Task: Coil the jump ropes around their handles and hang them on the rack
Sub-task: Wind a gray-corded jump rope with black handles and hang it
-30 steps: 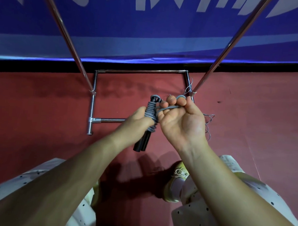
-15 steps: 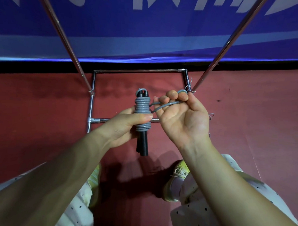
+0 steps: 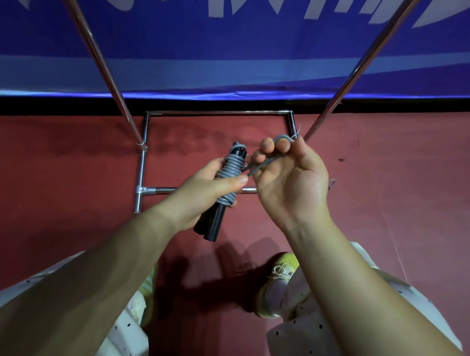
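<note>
A blue banner point(image 3: 234, 51) fills the wall ahead, above a red floor point(image 3: 67, 170), and the person stands right up against the chrome rack point(image 3: 144, 157), its two slanted poles rising past either side of the head and its base frame lying flat on the floor below the hands, so the hanging bar should be within easy reach once the bundle is done. Both forearms come in from below and meet in the middle, held clear of the floor, which leaves room to swing the cord round. The left hand point(image 3: 206, 192) is wrapped round the two black handles point(image 3: 213, 222), held side by side and tilted, thumb pressed across the grey coils point(image 3: 230, 169); to my eye that keeps the turns already laid from slipping. The right hand point(image 3: 290, 177) has its fingers curled on the loose rope point(image 3: 261, 164), which runs taut from the coils up through its fingers and bends over at the top. That tension looks deliberate, to lay the next turn snug. A thin grey tail point(image 3: 331, 183) shows beyond the right wrist; I cannot tell what it belongs to.
</note>
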The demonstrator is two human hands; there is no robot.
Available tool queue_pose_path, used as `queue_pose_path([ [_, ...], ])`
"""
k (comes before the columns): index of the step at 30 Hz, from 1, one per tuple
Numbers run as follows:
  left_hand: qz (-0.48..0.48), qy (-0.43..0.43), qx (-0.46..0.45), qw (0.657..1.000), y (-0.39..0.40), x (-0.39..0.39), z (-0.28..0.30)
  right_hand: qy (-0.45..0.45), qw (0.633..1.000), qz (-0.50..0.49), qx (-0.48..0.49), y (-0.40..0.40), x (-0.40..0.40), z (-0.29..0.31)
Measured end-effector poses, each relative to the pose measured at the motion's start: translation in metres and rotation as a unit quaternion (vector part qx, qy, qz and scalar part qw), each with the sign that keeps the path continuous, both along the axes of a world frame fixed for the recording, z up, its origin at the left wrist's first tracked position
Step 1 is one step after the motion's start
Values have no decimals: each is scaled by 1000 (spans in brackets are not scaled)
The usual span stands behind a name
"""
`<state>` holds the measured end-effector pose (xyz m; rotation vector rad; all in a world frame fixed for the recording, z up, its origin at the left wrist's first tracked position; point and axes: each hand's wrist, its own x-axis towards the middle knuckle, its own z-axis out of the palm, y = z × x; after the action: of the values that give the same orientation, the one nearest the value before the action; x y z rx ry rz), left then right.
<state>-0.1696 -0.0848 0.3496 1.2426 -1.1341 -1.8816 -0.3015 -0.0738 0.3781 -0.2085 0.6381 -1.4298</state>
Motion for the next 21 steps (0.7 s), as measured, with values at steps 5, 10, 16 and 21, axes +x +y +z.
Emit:
queue_pose_path([
  [5, 22, 23, 39, 999, 0, 7, -2, -6, 1000, 17, 14, -3, -3, 4],
  [10, -5, 42, 6, 999, 0, 8, 3, 39, 998, 29, -29, -5, -6, 9],
  [16, 25, 14, -11, 1000, -13, 18, 3, 134, 987, 34, -87, -2, -3, 2],
  [21, 14, 41, 12, 999, -11, 17, 7, 259, 959, 26, -115, 1, -5, -3],
])
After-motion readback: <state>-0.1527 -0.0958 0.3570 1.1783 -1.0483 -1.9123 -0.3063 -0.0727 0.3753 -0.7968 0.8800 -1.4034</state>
